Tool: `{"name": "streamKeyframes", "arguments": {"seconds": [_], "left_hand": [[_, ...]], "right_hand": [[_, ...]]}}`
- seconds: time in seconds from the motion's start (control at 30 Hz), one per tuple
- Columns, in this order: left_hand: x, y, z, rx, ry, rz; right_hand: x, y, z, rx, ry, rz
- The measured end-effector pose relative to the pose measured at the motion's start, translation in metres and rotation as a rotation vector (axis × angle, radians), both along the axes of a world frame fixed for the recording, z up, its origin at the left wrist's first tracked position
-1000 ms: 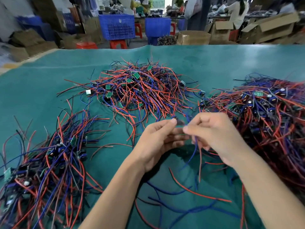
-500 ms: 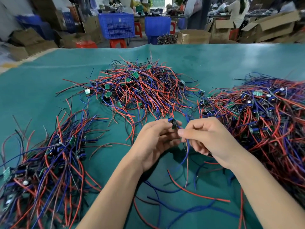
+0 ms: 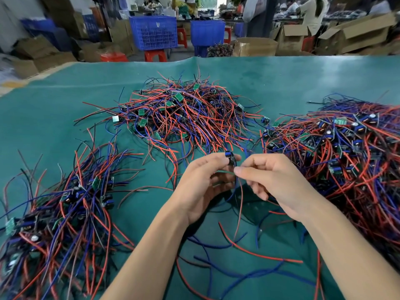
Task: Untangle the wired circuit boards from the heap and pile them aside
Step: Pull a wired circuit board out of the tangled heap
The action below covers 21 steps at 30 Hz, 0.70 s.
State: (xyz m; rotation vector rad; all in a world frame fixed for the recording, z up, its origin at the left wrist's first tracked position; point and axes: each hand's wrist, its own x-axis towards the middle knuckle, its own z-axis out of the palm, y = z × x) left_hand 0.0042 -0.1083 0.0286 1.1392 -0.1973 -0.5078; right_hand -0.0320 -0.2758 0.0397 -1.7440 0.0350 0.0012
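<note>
My left hand (image 3: 204,182) pinches a small wired circuit board (image 3: 229,157) between thumb and fingertips above the green table. Just right of it, my right hand (image 3: 275,180) pinches the board's red and blue wires (image 3: 239,204), which hang down between my hands. A tangled heap of wired boards (image 3: 186,118) lies beyond my hands at the middle. A larger heap (image 3: 346,152) spreads to the right. A third pile (image 3: 65,213) lies at the near left, its wires running roughly one way.
Loose red and blue wires (image 3: 249,252) trail across the green table cover (image 3: 281,79) under my forearms. Beyond the table's far edge stand blue crates (image 3: 153,34), red stools, cardboard boxes (image 3: 357,33) and people at work.
My hands have risen slightly and the small board now shows at my left fingertips. My right fingers have slid a little down its wires.
</note>
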Motion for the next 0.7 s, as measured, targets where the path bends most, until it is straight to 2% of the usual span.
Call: {"name": "streamKeyframes", "arguments": {"seconds": [0.23,0.4,0.47,0.53,0.63,0.7], "left_hand": [[-0.002,-0.001,0.0,0.023,-0.036,-0.026],[-0.004,-0.001,-0.002,0.023,-0.018,-0.107],[-0.005,-0.002,-0.002,0.032,-0.009,-0.133],[-0.004,-0.002,-0.002,0.034,-0.012,-0.12],[-0.003,-0.002,-0.002,0.046,-0.042,-0.093],[-0.004,-0.002,-0.002,0.046,-0.063,-0.095]], "right_hand": [[0.0,0.005,0.004,0.086,0.089,0.048],[0.002,-0.002,0.011,0.506,0.205,0.057],[0.002,-0.005,0.011,0.568,0.174,0.053],[0.003,-0.004,0.008,0.497,0.129,0.008],[0.004,0.001,-0.001,0.12,0.015,-0.16],[0.005,0.003,-0.007,0.068,-0.009,-0.19]]}}
